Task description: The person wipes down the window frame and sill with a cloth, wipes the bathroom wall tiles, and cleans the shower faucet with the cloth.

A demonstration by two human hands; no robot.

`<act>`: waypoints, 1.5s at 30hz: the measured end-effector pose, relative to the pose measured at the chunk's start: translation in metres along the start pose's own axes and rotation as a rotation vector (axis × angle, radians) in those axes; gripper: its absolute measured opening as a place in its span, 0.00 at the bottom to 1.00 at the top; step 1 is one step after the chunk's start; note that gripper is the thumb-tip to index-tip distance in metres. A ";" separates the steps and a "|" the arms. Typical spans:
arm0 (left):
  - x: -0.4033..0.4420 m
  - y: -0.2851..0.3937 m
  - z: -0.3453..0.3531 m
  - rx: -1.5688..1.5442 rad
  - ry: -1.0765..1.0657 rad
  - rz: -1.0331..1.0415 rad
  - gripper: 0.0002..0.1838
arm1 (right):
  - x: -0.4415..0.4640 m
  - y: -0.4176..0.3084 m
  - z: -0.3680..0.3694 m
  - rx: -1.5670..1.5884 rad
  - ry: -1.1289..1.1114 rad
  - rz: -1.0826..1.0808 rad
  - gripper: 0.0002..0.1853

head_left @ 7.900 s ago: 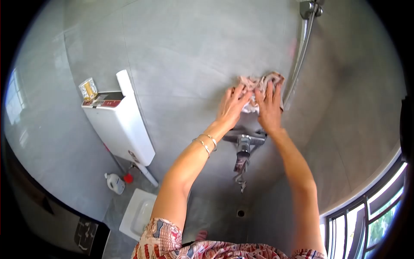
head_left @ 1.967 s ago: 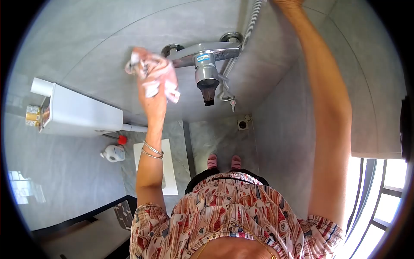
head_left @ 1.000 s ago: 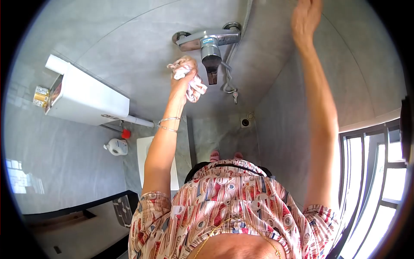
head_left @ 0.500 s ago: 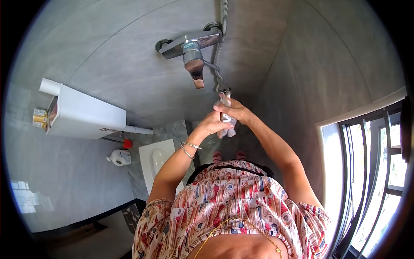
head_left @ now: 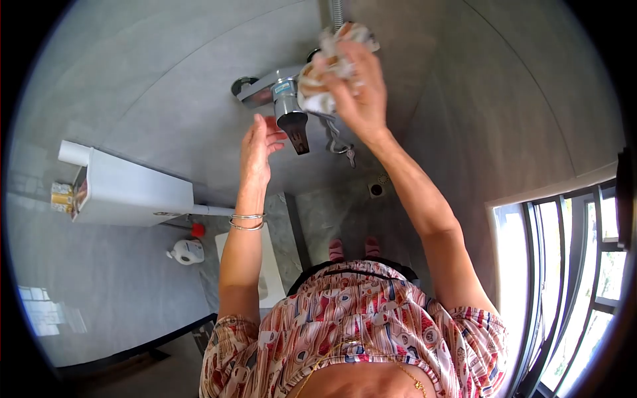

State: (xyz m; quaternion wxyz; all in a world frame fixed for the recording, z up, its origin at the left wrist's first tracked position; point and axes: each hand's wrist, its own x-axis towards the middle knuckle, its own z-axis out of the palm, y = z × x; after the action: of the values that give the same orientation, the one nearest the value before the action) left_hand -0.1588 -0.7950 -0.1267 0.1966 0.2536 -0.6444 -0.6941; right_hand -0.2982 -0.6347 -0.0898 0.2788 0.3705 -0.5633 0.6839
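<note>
My right hand (head_left: 365,93) grips a white cloth with orange-brown markings (head_left: 316,87), blurred by motion. The cloth covers the right end of the chrome wall-mounted mixer tap (head_left: 284,93); whether it presses on the metal I cannot tell. Just left of the tap's lever (head_left: 293,131), my left hand (head_left: 259,149) is raised with fingers apart and holds nothing. Its fingertips come close to the lever, and contact is unclear. Below the cloth hangs a thin, twisted grey hose or cord (head_left: 335,136).
A white cistern (head_left: 136,186) is mounted on the left wall, above a white squat toilet (head_left: 269,265). A white bottle (head_left: 187,252) and a red object (head_left: 198,229) are beside it. A floor drain (head_left: 377,190) lies ahead of my feet. A barred window (head_left: 564,278) is at right.
Both hands were together on the bunched cloth below the tap. My right hand has risen to the tap with the cloth, now spread wider. My left hand let go and moved up and left.
</note>
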 end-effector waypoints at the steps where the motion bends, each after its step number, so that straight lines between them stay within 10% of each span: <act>1: 0.004 0.007 0.003 -0.050 0.007 0.013 0.32 | -0.009 0.017 0.009 -0.073 -0.092 -0.052 0.26; 12: 0.024 0.019 0.013 -0.054 0.166 0.003 0.22 | -0.058 0.038 0.003 -0.398 -0.476 -0.346 0.32; 19: 0.029 0.017 0.005 0.025 0.140 -0.022 0.21 | -0.074 0.004 -0.025 -0.098 -0.196 0.184 0.25; 32: 0.025 0.019 0.002 0.162 0.091 -0.001 0.26 | 0.010 0.008 0.001 -0.568 -0.588 -0.487 0.36; 45: 0.028 0.017 0.007 0.122 0.119 -0.004 0.26 | 0.034 0.022 0.020 -0.459 -0.428 -0.354 0.16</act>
State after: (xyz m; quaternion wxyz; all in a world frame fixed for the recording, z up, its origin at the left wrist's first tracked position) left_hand -0.1860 -0.8080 -0.1119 0.2174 0.3074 -0.6721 -0.6376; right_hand -0.3313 -0.6600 -0.0722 0.3447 0.5249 -0.6749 0.3876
